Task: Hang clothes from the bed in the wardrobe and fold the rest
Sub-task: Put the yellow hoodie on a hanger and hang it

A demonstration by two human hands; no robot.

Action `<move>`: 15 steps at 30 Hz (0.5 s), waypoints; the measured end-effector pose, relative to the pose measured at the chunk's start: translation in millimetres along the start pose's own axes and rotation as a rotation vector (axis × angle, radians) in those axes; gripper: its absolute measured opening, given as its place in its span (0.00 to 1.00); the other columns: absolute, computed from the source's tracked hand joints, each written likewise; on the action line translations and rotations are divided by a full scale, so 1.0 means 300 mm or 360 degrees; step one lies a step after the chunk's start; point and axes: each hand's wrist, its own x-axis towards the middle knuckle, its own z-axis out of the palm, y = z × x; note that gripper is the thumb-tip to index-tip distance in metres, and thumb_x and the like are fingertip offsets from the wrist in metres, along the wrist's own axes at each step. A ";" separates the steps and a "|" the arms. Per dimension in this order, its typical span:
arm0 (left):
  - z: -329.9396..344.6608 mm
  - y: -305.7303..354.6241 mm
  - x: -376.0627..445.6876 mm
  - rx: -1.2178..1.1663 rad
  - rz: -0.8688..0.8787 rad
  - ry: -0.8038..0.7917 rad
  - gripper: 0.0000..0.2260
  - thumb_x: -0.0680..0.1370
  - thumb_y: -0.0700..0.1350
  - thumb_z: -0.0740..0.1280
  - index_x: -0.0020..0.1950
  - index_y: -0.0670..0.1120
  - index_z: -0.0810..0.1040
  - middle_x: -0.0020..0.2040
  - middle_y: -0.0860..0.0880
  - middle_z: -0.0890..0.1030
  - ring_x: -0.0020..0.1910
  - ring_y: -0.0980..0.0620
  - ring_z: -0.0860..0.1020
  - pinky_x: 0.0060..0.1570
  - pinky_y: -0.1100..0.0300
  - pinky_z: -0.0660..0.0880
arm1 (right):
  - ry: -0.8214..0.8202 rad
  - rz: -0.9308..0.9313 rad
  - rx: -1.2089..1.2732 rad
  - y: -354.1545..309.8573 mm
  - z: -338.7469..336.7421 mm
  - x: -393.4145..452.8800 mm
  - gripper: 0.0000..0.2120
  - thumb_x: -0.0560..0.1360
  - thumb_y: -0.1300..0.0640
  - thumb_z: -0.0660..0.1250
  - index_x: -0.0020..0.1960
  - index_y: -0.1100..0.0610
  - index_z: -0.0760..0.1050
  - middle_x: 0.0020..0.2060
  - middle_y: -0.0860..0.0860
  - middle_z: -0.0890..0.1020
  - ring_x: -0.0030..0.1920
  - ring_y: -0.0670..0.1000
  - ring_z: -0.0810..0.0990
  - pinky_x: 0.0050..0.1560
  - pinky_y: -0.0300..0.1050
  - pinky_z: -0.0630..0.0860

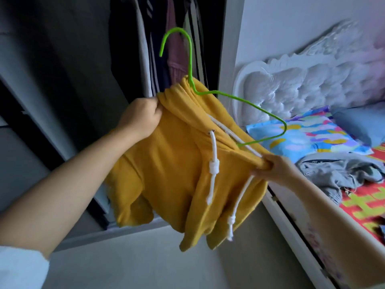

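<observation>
As the wardrobe (166, 38) stands open, both hands grip a yellow hoodie (170, 163). Left hand (139, 119) and right hand (270, 170) clutch opposite edges; a green hanger (190, 59) seems partly threaded inside.

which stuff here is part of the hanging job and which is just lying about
In the job: yellow hoodie, green hanger, left hand, right hand, open wardrobe, grey garment on the bed.

Lying about: pillow, headboard.
</observation>
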 end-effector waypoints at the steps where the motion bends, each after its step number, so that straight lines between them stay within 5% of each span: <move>1: 0.006 -0.010 -0.017 -0.0037 -0.0029 -0.0009 0.11 0.80 0.39 0.57 0.42 0.33 0.74 0.41 0.33 0.77 0.43 0.35 0.75 0.36 0.57 0.60 | 0.0219 -0.0063 -0.0021 0.028 -0.015 0.000 0.11 0.67 0.54 0.75 0.41 0.59 0.77 0.35 0.55 0.76 0.40 0.54 0.75 0.37 0.42 0.66; 3: 0.015 -0.033 -0.046 -0.0107 -0.0043 -0.0045 0.14 0.79 0.38 0.58 0.34 0.39 0.69 0.33 0.41 0.73 0.38 0.40 0.73 0.33 0.57 0.59 | 0.0559 -0.0257 -0.0229 0.091 -0.054 0.013 0.17 0.62 0.54 0.73 0.41 0.68 0.79 0.39 0.63 0.79 0.41 0.58 0.79 0.40 0.44 0.69; 5: 0.021 -0.060 -0.071 -0.0143 -0.0031 -0.0125 0.17 0.79 0.39 0.59 0.30 0.45 0.64 0.28 0.49 0.67 0.34 0.46 0.70 0.28 0.57 0.58 | 0.0625 -0.0405 -0.0306 0.118 -0.099 0.007 0.20 0.59 0.52 0.65 0.38 0.70 0.77 0.37 0.65 0.79 0.41 0.61 0.80 0.40 0.45 0.75; 8: 0.036 -0.097 -0.092 -0.0142 0.0071 -0.0195 0.12 0.80 0.40 0.60 0.37 0.39 0.73 0.32 0.47 0.71 0.34 0.46 0.72 0.28 0.65 0.60 | 0.0723 -0.0685 -0.0388 0.112 -0.161 0.003 0.20 0.58 0.54 0.56 0.32 0.71 0.74 0.30 0.63 0.77 0.38 0.57 0.74 0.37 0.43 0.68; 12: 0.067 -0.069 -0.084 -0.0054 0.0197 -0.0192 0.18 0.80 0.48 0.57 0.49 0.34 0.78 0.40 0.36 0.79 0.40 0.37 0.78 0.34 0.57 0.66 | 0.0789 -0.0937 -0.0423 0.018 -0.199 0.018 0.17 0.60 0.58 0.55 0.32 0.71 0.74 0.29 0.64 0.78 0.35 0.60 0.78 0.39 0.44 0.67; 15: 0.098 0.014 -0.080 -0.0083 0.0314 -0.0156 0.25 0.74 0.53 0.51 0.50 0.35 0.78 0.42 0.35 0.80 0.41 0.36 0.78 0.36 0.52 0.71 | 0.0798 -0.1095 -0.0316 -0.078 -0.184 0.017 0.13 0.62 0.60 0.56 0.36 0.68 0.75 0.32 0.63 0.79 0.40 0.56 0.72 0.41 0.42 0.68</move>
